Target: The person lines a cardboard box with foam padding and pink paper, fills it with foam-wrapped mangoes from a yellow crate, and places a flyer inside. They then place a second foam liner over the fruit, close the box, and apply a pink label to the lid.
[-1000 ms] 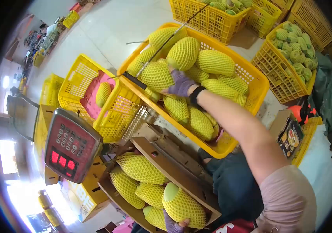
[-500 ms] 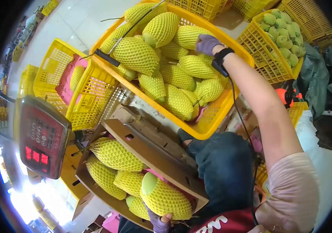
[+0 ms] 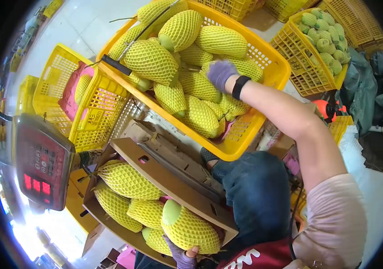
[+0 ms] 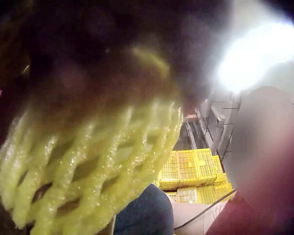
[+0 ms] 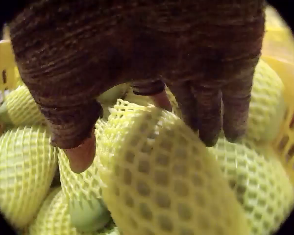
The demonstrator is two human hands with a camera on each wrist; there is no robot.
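Note:
My left hand [image 3: 182, 255], in a purple fingerless glove, grips a large pale green fruit [image 3: 191, 231] in a yellow foam net. That fruit lies in the open cardboard box [image 3: 173, 181], on top of several other netted fruits. In the left wrist view its foam net [image 4: 98, 166] fills the near side. Over the big yellow-orange basket [image 3: 274, 74], my gloved right hand [image 3: 223, 75] reaches down among netted fruits. The right wrist view shows its thumb and fingers spread apart above a netted fruit [image 5: 161, 166].
A digital scale display [image 3: 43, 161] with red figures stands at left. Behind it is a yellow crate [image 3: 102, 121] with pink lining and one netted fruit. A black-handled metal rod [image 3: 116, 64] lies across the basket's corner. Another crate [image 3: 306, 74] of green fruits stands at right.
The right hand went from the basket's left part to its far right side, then back toward the middle. The left hand stays on its fruit in the box. The head view has shifted.

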